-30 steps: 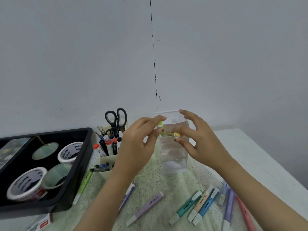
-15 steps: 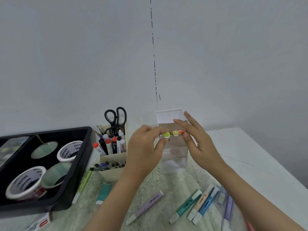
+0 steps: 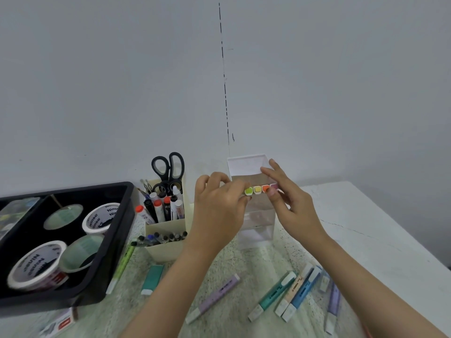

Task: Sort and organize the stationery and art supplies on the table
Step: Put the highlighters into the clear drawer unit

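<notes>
The left hand (image 3: 219, 208) has its fingers curled, and its thumb and forefinger pinch the green end of a row of small markers (image 3: 257, 189). The right hand (image 3: 292, 208) pinches the other end of the same row with its thumb and bent fingers, while its forefinger stretches upward. Only four coloured cap ends of the row can be seen: green, yellow, orange and a pinkish one half covered by the right fingers. The bodies of the markers are hidden behind the hands. The row is held in the air in front of the upper part of a clear drawer box (image 3: 246, 164); I cannot tell whether it touches the box. The hands cover the middle of the box, and its contents are hard to make out. To the left stands a cream pen holder (image 3: 168, 250) full of pens, with black scissors (image 3: 168, 167) sticking up from it. Further left is a black tray (image 3: 117, 240), cut off by the frame edge, with tape rolls (image 3: 36, 267) inside. On the table (image 3: 378, 228), near the person, lie several pastel highlighters (image 3: 273, 295); the right forearm covers some of them, and the printing on them is too small to read. A short teal item (image 3: 152, 279) lies near the pen holder; it is too blurred to identify.
</notes>
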Motion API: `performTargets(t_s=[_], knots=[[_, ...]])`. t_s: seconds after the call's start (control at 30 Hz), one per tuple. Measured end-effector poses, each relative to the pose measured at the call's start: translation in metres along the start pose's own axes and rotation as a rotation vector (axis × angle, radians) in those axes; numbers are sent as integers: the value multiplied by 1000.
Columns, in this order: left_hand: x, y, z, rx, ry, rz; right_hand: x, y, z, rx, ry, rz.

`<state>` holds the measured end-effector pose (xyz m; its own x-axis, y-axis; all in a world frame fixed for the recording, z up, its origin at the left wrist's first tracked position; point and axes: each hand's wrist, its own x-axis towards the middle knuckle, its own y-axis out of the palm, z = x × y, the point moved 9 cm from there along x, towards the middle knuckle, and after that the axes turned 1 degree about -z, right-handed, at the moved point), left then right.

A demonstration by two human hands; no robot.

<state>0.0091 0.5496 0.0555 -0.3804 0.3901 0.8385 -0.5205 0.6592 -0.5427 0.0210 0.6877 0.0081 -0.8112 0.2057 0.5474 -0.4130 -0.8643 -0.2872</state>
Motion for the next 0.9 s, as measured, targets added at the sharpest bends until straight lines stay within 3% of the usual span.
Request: performTargets(t_s=[0.57,0.67,0.77,0.9], knots=[[-21,-2,13,-190,-119,-15,-2,-3,5,-67,-22,40],[-46,-12,12,-267,-157,-30,-15,-14,3,-148,-54,-91],[-81,-2,12,-334,-170,92,-42,-31,-8,-271,-33,-239],[-130,28,20,-276,-214,356,-83,-17,-46,-534,93,78]])
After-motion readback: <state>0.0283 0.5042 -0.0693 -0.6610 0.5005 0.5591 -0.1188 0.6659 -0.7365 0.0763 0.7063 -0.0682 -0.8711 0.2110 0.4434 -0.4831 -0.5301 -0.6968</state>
